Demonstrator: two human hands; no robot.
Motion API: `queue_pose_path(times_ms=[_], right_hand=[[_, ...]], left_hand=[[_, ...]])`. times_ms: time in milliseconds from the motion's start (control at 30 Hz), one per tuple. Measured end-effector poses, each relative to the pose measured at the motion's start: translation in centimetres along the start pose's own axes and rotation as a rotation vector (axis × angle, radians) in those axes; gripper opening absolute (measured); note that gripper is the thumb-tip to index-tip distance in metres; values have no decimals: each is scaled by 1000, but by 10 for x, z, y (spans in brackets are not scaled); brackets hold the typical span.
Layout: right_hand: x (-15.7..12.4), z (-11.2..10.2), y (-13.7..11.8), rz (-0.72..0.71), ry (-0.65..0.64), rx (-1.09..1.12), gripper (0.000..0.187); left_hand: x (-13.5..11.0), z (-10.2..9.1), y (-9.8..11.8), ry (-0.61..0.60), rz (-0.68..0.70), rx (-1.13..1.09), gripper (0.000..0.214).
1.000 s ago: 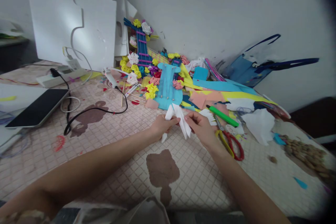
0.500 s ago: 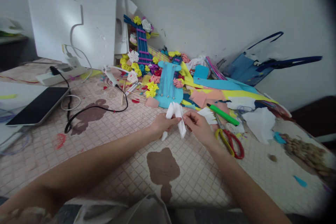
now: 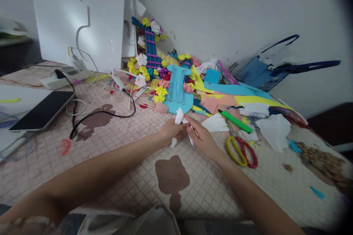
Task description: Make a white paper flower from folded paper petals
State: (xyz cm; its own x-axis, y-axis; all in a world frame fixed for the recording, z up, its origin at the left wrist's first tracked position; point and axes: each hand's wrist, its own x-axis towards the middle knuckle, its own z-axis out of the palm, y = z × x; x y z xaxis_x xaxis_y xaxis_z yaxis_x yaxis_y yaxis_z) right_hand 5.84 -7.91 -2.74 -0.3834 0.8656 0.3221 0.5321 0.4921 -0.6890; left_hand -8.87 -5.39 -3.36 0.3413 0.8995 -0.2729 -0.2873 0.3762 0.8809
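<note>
A strip of white crepe-like paper point(image 3: 179, 116) is pinched between my two hands over the table. My left hand point(image 3: 171, 132) grips it from the left, with one end hanging below the fingers. From the right, my right hand point(image 3: 200, 134) closes over the same strip, its fingers touching the left thumb and covering part of the paper. Just beyond lies a light-blue guitar-shaped cutout point(image 3: 179, 95) with paper flowers beside it. A fringed piece of white paper point(image 3: 216, 123) lies right of my right hand.
Scissors with yellow and red handles point(image 3: 242, 150) and a green cutter point(image 3: 236, 122) lie to the right. A black cable point(image 3: 104, 113) curls at the left near a dark-screened device point(image 3: 44, 110). Paper flowers and scraps pile along the wall, with a blue bag point(image 3: 259, 71) behind.
My right hand has moved left and over the white strip, covering more of it. My left hand keeps its hold. The whole view has shifted slightly.
</note>
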Motion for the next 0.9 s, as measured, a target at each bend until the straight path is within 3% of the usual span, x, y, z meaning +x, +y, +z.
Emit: queue_pose_path(times_ms=[233, 367, 500, 633, 767, 900], right_hand=[[0, -2, -5, 150, 195, 60, 48], [0, -2, 4, 226, 186, 5, 27], [0, -3, 12, 252, 122, 125, 19], [1, -3, 8, 231, 103, 166, 24], [1, 0, 2, 194, 157, 44, 40], [1, 1, 2, 165, 137, -62, 43]], left_hand=[[0, 2, 3, 73, 33, -49, 25], [-1, 2, 4, 97, 42, -77, 25], [1, 0, 7, 126, 73, -106, 30], [1, 1, 9, 143, 68, -111, 30], [-2, 5, 8, 117, 46, -123, 24], [-1, 3, 6, 87, 46, -129, 25]])
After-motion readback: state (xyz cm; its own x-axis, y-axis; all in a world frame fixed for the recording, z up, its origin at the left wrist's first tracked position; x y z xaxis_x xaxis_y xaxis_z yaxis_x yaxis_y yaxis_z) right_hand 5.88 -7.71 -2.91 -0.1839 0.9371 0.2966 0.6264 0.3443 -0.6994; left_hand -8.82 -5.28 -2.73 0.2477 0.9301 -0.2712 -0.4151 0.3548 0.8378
